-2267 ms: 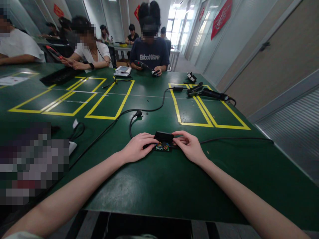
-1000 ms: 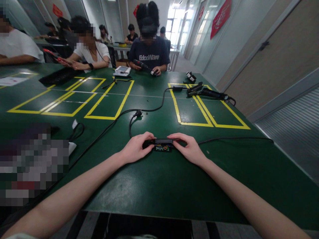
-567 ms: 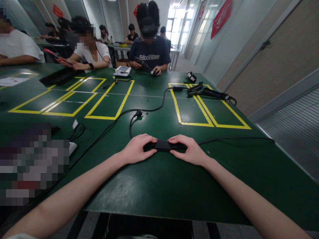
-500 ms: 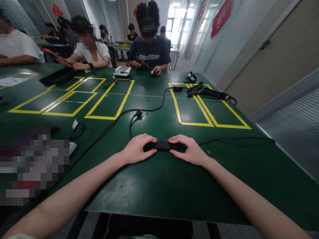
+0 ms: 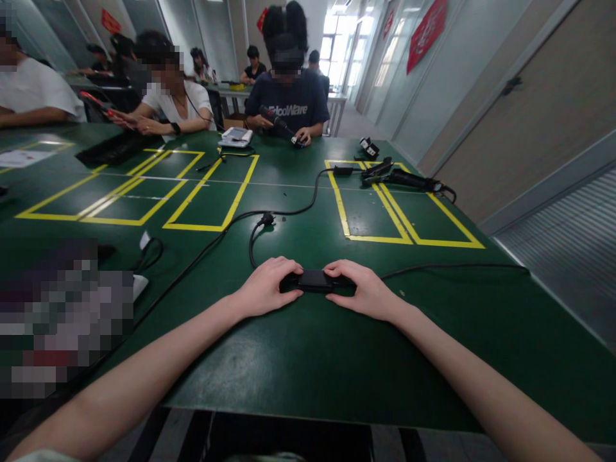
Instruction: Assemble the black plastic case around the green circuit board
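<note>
A black power adapter (image 5: 315, 280) lies flat on the green table, with a cord leaving each end. My left hand (image 5: 267, 287) grips its left end between thumb and fingers. On the opposite end, my right hand (image 5: 362, 287) holds it the same way. The cord on the left curves up to a black plug (image 5: 267, 220) resting on the table. To the right, a thin black cable (image 5: 457, 267) runs toward the table's right edge. My palms hide the adapter's two ends.
A long black cord (image 5: 202, 253) crosses the green table (image 5: 308, 359) to a small black box (image 5: 343, 171) and black tools (image 5: 404, 179) at the right. Yellow tape (image 5: 380, 240) marks rectangles. Across the table, a person in a dark shirt (image 5: 289, 102) handles a black device.
Both hands keep their hold on the adapter. The right hand sits very slightly further left; otherwise nothing on the table has visibly moved.
</note>
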Action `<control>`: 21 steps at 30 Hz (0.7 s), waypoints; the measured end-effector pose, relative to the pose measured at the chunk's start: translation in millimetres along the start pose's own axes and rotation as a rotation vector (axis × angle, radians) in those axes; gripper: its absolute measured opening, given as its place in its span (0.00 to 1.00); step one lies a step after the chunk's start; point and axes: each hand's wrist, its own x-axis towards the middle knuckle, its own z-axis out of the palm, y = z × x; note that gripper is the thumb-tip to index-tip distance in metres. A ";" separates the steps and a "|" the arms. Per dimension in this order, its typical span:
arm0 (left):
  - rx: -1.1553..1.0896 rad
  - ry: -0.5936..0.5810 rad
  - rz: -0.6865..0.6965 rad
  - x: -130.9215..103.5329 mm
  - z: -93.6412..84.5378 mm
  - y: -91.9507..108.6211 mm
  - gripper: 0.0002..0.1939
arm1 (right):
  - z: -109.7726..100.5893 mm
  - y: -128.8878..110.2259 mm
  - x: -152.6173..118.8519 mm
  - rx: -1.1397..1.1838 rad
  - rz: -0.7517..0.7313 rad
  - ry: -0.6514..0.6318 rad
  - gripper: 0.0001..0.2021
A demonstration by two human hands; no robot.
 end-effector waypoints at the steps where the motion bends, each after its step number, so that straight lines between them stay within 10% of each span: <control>1: 0.011 0.002 -0.006 0.3 0.8 0.5 0.15 | 0.9 -0.5 1.0 -0.011 -0.001 0.005 0.13; 21: 0.344 -0.053 0.188 3.2 -0.8 8.3 0.14 | 7.4 -10.9 7.8 -0.283 -0.119 -0.067 0.11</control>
